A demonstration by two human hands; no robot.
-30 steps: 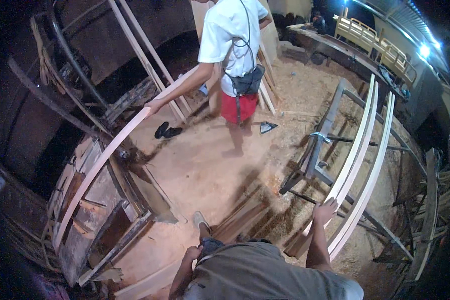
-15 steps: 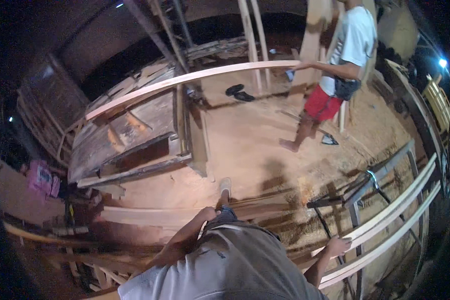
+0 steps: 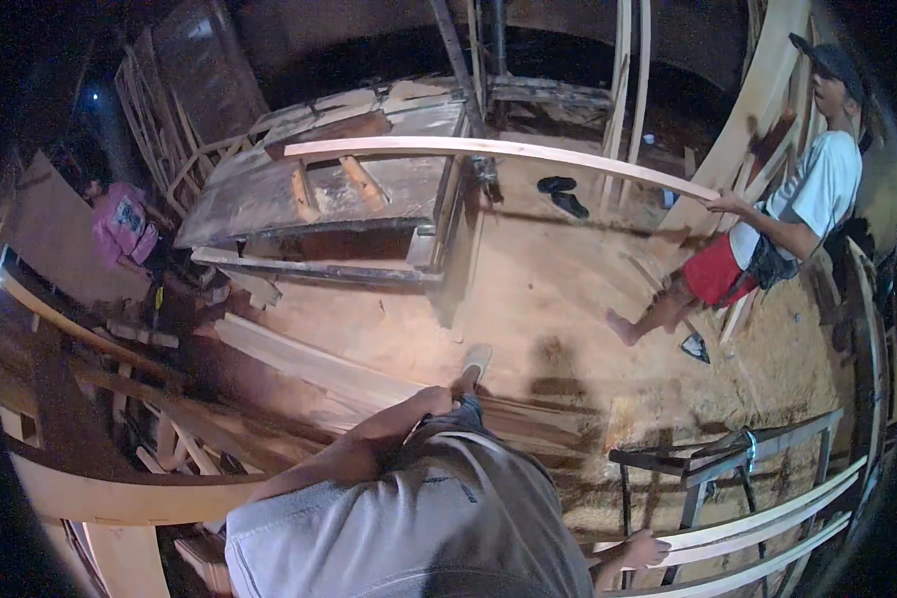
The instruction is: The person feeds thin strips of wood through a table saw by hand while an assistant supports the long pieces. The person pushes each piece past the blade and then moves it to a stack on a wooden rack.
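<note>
My left hand (image 3: pixel 435 402) is closed at my left thigh, beside the hem of my grey shirt; what its fingers hold, if anything, is hidden. Down at the lower right, my right hand (image 3: pixel 644 550) curls over a long pale wooden strip (image 3: pixel 757 520). A second strip (image 3: pixel 767 564) runs alongside, nearer to me. Across the floor a co-worker (image 3: pixel 817 189) in a white shirt, red shorts and cap holds one end of a long wooden board (image 3: pixel 498 149). The far part of that board lies over a worn wooden machine table (image 3: pixel 239 204).
A dark-legged stand (image 3: pixel 767 453) is at the right. Several planks (image 3: pixel 309 354) lie on the floor left of my foot. Dark sandals (image 3: pixel 564 196) lie beyond the table's corner. At the far left is another person (image 3: pixel 125 227) in pink. A curved board (image 3: pixel 140 490) passes by my left elbow.
My view has turned left, so the scene sits further right. The co-worker leans back, still holding the board, whose far end has shifted over the table. My hands keep their places.
</note>
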